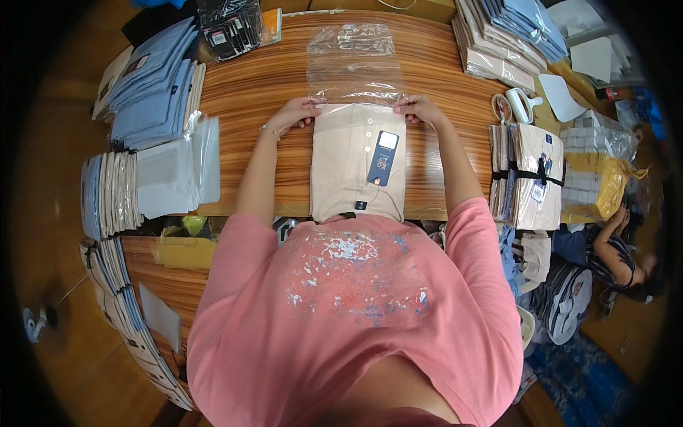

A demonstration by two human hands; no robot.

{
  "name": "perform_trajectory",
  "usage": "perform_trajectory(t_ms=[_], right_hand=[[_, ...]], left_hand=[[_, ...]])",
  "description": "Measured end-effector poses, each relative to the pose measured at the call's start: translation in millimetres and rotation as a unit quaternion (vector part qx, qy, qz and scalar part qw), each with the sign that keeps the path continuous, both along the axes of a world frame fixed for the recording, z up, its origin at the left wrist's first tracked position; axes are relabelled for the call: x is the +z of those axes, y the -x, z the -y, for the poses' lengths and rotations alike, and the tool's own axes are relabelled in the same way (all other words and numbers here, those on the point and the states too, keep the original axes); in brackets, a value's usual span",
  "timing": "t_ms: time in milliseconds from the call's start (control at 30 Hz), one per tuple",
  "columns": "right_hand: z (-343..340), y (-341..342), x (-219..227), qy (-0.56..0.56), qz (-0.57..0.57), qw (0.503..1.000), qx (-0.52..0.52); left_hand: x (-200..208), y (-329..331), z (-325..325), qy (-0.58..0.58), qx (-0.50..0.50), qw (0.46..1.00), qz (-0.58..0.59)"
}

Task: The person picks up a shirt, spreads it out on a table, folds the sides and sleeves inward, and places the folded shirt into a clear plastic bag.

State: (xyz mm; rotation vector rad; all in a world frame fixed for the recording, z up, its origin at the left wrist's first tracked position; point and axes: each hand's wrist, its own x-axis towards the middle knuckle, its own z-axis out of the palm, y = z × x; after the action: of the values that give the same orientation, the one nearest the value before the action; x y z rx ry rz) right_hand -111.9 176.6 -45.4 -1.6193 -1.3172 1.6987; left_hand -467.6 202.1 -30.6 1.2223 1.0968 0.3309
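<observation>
A folded beige shirt [341, 156] lies in front of me with its collar towards my body. It has a row of small buttons and a dark blue hang tag [384, 158] on a string. A clear plastic bag [353, 71] covers at least the shirt's far end, and its loose part spreads flat beyond. My left hand [293, 115] pinches the far left corner, where bag and shirt meet. At the far right corner, my right hand [422, 112] pinches the bag the same way. Whether the fingers also grip cloth is hidden.
Bagged blue shirts [153, 92] and clear bags [174, 174] lie at the left. Folded shirts [498, 43] are piled at the far right. Nearer are a tape roll [501, 108], a white tape dispenser [524, 107] and a strapped shirt bundle [538, 171]. Another person [612, 249] sits at the right.
</observation>
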Motion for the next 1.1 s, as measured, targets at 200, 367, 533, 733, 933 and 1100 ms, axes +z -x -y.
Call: perform_trajectory(t_ms=[200,367,533,733,933,1100], right_hand=[[-4.7,-10.5,9.6,0.069,0.014,0.997,0.029],[-0.5,-7.2,21.3,0.072,0.055,0.995,0.041],[18.4,-16.6,10.7,0.187,-0.055,0.975,0.11],[48.1,-4.7,15.3,0.222,-0.113,0.963,0.102],[113.2,14.2,15.9,0.187,-0.07,0.977,0.07],[158.2,23.2,10.4,0.153,-0.09,0.984,-0.01]], left_hand=[[5.2,-6.3,-1.8,-0.008,-0.018,0.999,-0.039],[6.8,-11.9,-0.2,0.016,-0.014,1.0,-0.005],[9.5,-9.4,9.7,0.018,-0.016,1.0,-0.006],[6.4,10.4,35.3,0.063,-0.08,0.994,-0.026],[5.2,19.2,109.5,0.079,-0.038,0.996,-0.01],[14.3,20.9,147.6,0.096,0.021,0.995,0.013]])
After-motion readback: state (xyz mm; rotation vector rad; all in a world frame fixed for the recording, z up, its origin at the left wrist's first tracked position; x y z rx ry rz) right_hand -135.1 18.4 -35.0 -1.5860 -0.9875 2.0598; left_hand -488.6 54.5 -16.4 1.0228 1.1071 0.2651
